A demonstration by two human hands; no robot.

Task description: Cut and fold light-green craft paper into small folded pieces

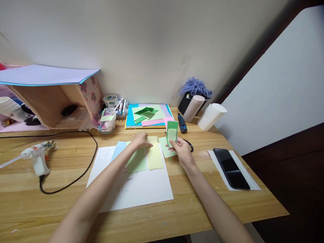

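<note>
My right hand (pixel 182 152) pinches a folded green paper strip (pixel 172 126), dark green with a lighter green piece against its front, held upright. Beneath it lies a pale green sheet (pixel 164 148). At the upper left of a yellow paper strip (pixel 155 158), my left hand (pixel 140 140) has its thumb stretched onto the strip, apart from the index finger; its other fingers are partly hidden. Beside that strip are a light green paper (pixel 138 160) and a light blue paper (pixel 118 150), all lying on a large white sheet (pixel 146 192).
A glue gun (pixel 37 158) with a black cord lies left, before an open box (pixel 50 104). Behind are a tub (pixel 105 125), colored papers (pixel 130 118) with green folded pieces, a blue cutter (pixel 181 123) and white rolls (pixel 212 116). A phone (pixel 231 168) lies right.
</note>
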